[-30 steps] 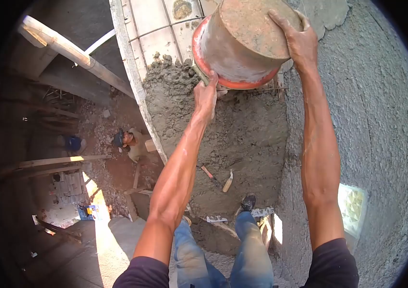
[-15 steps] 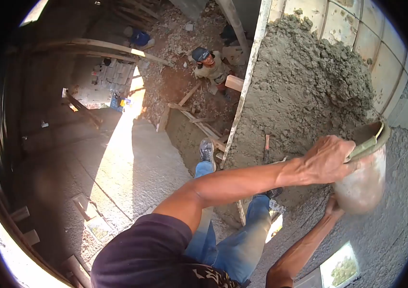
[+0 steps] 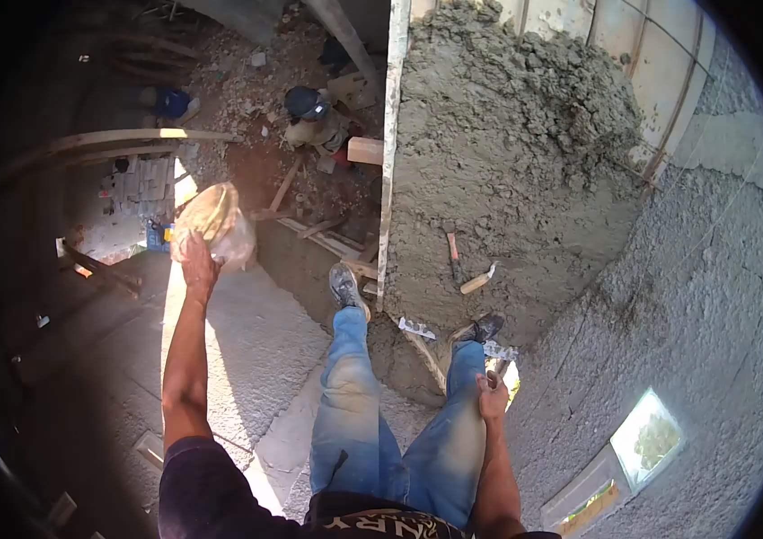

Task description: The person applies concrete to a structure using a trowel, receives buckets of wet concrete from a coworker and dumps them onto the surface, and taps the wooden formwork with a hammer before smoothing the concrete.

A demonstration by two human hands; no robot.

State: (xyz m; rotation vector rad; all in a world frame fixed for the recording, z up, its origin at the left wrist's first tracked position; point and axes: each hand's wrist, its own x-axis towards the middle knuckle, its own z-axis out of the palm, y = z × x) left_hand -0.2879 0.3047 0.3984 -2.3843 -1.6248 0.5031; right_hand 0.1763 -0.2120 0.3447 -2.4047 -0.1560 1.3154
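Observation:
My left hand (image 3: 200, 260) grips the rim of a worn, cement-stained bucket (image 3: 236, 241), held out at the far left above the lower level. The bucket is tilted and somewhat blurred. My right hand (image 3: 492, 398) is low beside my right knee, its fingers loosely bent and apart, with nothing visible in it. Ahead of my feet, wet grey concrete (image 3: 498, 180) fills a stair-like slope, with a rough heap toward its top. On it lie a hammer-like tool with an orange handle (image 3: 453, 245) and a trowel with a wooden handle (image 3: 476, 283).
A board edge (image 3: 388, 153) borders the concrete on the left, with a drop beyond it. Down there a co-worker in a dark cap (image 3: 307, 106) bends among rubble and timber (image 3: 282, 184). A rough grey wall (image 3: 705, 296) rises on the right. Steel bars (image 3: 669, 85) cross the panels above.
My left hand has swung the bucket from over the concrete at the right to the far left. My right hand has let go of the bucket's base and dropped beside my knee.

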